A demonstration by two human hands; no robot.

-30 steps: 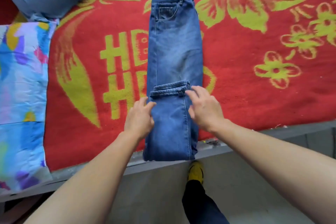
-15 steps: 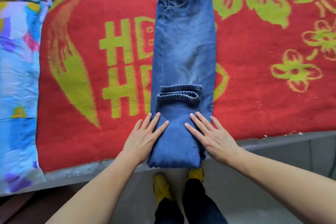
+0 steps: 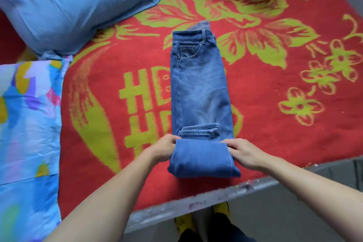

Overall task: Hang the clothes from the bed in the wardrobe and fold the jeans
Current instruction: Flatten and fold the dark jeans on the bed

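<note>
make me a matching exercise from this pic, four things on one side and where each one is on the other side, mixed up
Things:
1. jeans
2. plain blue pillow
3. patterned sheet
4. yellow shoes

Places:
a. below the bed's near edge
b. far left, on the red blanket
c. along the left side, nearer than the pillow
d. middle of the blanket, near fold held by the left hand and right hand

Pairs: 1-d, 2-b, 3-c, 4-a
</note>
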